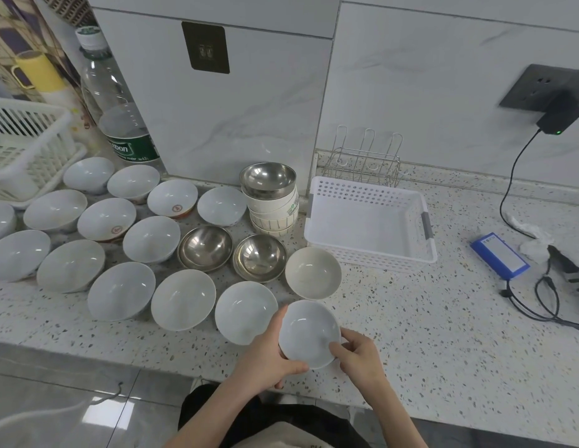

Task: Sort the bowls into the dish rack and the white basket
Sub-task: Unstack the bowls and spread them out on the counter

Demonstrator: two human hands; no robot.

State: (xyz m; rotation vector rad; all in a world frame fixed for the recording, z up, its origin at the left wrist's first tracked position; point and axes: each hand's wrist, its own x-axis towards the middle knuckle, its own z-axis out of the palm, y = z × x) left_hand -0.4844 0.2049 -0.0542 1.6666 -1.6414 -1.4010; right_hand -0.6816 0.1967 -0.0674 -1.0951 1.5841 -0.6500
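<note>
A white bowl [307, 331] is near the counter's front edge, held by both hands: my left hand [270, 354] grips its left rim and my right hand [359, 354] its right rim. Several more white bowls [181, 299] and steel bowls [205, 247] are spread across the counter to the left. A cream bowl [312, 273] sits just beyond the held one. A stack of bowls topped by a steel one [270, 195] stands by the wall. The white basket [317, 227] is empty, and the wire dish rack [362, 160] stands behind it.
A second white slotted basket [26, 147] and a large water bottle [120, 101] stand at the far left. At the right lie a blue battery pack [500, 255], black cables [540, 302] and a plugged charger [560, 119].
</note>
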